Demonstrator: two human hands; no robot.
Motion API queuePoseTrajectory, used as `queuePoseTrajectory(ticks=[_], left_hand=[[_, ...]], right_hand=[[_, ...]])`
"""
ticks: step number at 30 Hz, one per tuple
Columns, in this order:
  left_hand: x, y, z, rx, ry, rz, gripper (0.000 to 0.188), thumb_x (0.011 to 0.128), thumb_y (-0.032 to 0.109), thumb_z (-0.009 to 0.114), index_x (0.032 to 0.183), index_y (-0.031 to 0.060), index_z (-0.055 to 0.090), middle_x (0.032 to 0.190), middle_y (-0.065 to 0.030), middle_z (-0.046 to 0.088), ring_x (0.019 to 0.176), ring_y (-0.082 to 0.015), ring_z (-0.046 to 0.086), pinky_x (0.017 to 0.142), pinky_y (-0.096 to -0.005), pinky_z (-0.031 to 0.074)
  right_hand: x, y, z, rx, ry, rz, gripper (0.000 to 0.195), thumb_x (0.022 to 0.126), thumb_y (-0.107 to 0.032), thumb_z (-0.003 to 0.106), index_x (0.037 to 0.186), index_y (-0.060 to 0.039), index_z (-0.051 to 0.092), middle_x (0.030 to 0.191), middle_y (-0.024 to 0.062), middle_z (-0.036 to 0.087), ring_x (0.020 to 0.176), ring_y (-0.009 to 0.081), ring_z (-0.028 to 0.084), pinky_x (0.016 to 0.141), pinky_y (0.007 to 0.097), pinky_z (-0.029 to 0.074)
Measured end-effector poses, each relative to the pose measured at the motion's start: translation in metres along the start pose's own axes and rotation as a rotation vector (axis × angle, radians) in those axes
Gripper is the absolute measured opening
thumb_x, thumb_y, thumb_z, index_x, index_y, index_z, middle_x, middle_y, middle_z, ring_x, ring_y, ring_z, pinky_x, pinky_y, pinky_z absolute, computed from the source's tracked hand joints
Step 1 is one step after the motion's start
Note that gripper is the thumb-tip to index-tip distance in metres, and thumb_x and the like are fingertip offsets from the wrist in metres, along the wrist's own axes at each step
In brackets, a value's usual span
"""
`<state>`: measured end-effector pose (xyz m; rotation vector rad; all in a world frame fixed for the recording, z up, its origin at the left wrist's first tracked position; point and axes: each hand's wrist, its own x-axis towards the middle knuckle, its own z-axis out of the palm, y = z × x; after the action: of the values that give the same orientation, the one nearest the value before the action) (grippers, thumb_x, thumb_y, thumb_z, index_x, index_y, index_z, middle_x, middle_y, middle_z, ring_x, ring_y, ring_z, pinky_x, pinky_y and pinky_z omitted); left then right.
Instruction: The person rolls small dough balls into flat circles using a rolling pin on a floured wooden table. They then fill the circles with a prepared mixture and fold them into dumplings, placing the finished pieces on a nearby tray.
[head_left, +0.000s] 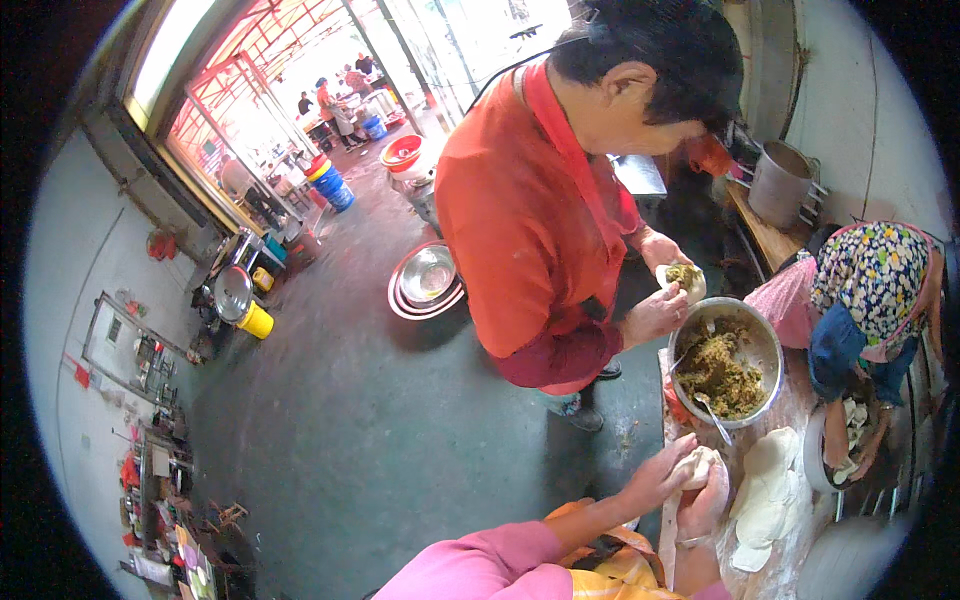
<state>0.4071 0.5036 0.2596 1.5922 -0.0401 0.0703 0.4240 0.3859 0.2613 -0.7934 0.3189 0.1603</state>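
My left hand (663, 472) and my right hand (703, 504) are cupped together around a pale dough piece (700, 465), its top edge gathered. Any filling inside is hidden. Just beyond my hands, a metal bowl (772, 405) holds chopped greenish-brown filling (720, 367), with a metal spoon (709, 412) resting in it. Flat dough wrappers (765, 495) lie overlapping on the floured worktop (799, 427), right of my hands. Across from me, a co-worker in red holds an open dough wrapper (694, 283) with filling on it.
At the right, another person's hands reach into a pot (816, 450) with pale pieces. A tall metal pot (780, 184) stands on a wooden ledge (772, 232). Nested basins (427, 277) sit on the floor behind the co-worker. A yellow bucket (256, 321) stands farther left.
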Motion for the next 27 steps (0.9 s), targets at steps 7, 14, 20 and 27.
queuePoseTrajectory(ticks=[7,14,20,27], left_hand=[[-0.01,-0.014,0.001,-0.034,0.074,0.012,0.041,0.098,0.026,0.041,0.129,-0.0009,0.047,0.133,-0.0166,0.049,0.127,-0.0276,0.043,0.107,-0.0354,0.03],[0.003,-0.015,0.008,-0.152,0.038,0.082,0.042,0.099,0.03,0.039,0.122,-0.0014,0.054,0.134,-0.0149,0.049,0.128,-0.0259,0.041,0.109,-0.036,0.027],[0.015,0.017,-0.004,0.136,-0.01,0.228,0.048,0.097,0.04,0.041,0.12,0.002,0.057,0.143,-0.0182,0.036,0.134,-0.0292,0.032,0.11,-0.0387,0.024],[0.014,0.052,0.014,0.059,-0.026,0.221,0.045,0.099,0.037,0.039,0.118,0.0002,0.056,0.136,-0.0165,0.044,0.126,-0.026,0.042,0.104,-0.0371,0.032]], right_hand=[[-0.003,0.006,0.0,-0.027,-0.038,0.044,0.027,0.093,-0.019,0.042,0.11,-0.0007,0.051,0.106,0.0092,0.056,0.096,0.0195,0.057,0.083,0.0339,0.049],[-0.003,0.009,-0.004,-0.52,-0.062,-0.228,0.02,0.093,-0.012,0.048,0.103,0.0006,0.06,0.1,0.0054,0.061,0.088,0.0124,0.058,0.076,0.0279,0.049],[-0.011,-0.027,0.017,-0.784,-0.334,-0.246,0.029,0.096,-0.02,0.044,0.108,0.0024,0.056,0.1,0.0085,0.059,0.093,0.0175,0.055,0.083,0.032,0.044],[-0.022,-0.045,0.029,-0.833,-0.252,-0.469,0.027,0.094,-0.025,0.051,0.095,0.0002,0.059,0.084,0.0142,0.058,0.073,0.0265,0.057,0.066,0.0342,0.045]])
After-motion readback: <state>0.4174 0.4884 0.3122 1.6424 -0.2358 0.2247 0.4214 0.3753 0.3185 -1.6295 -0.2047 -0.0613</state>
